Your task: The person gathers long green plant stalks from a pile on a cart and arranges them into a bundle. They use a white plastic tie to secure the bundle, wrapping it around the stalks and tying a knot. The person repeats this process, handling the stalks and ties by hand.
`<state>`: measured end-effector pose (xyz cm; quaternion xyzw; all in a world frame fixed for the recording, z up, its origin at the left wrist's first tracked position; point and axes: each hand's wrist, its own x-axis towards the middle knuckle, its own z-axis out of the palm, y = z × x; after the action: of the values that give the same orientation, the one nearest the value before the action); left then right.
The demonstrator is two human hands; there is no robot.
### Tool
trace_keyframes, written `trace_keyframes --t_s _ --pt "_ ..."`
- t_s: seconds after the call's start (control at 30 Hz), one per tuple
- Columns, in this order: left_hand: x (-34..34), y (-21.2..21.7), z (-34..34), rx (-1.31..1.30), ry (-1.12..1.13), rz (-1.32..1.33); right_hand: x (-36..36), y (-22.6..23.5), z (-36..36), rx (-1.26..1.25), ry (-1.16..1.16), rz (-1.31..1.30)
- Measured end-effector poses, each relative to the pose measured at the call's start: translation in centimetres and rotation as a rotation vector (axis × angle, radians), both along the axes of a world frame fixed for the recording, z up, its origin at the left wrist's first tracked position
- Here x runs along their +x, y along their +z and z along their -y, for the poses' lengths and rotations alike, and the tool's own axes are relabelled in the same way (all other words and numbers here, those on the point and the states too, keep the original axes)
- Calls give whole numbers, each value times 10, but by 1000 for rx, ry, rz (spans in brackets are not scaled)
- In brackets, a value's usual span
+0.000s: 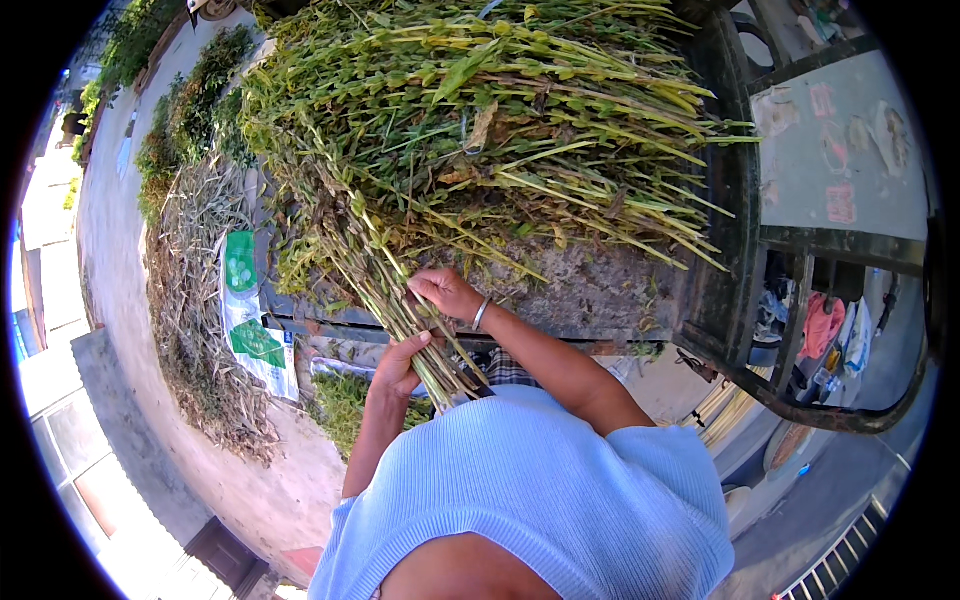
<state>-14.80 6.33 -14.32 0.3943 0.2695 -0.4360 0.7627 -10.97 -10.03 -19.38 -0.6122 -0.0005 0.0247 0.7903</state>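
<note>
A bundle of sesame-like stalks point(385, 265) with pods slants from the heap down to my chest. My left hand point(400, 365) is wrapped round the lower stems, with the thumb across them. Higher up on the bundle's right side, my right hand point(447, 292) has its fingers pinched together against the stalks; what lies between the fingertips is too small to make out. A silver bracelet point(481, 314) circles the right wrist. Beyond both hands, a large heap of green and yellow stalks point(500, 120) lies on a metal truck bed point(580, 300), cut ends mostly toward the right.
The bed's dark edge point(330, 328) runs between me and the heap. At right stands its dark metal frame point(735, 200). Dried stalks point(195, 300) and a white-and-green sack point(258, 345) lie on the ground at left. Greener plants point(350, 405) lie below the edge.
</note>
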Motion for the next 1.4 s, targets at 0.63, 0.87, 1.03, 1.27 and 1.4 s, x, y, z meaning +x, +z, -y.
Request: trace_keyframes --t_s 0.63,0.87,1.03,1.27,1.4 --pt "-13 19 2 -154 38 82 165 -10 58 -1811 351 358" --pt "-15 6 8 -212 151 28 82 15 85 -1583 -25 440" --pt "-11 6 29 -172 168 21 54 6 106 -1428 261 148" --pt "-13 -6 38 -127 198 44 -58 66 68 -982 147 -97" --pt "-13 -11 46 -81 160 51 -97 59 48 -711 97 -124"
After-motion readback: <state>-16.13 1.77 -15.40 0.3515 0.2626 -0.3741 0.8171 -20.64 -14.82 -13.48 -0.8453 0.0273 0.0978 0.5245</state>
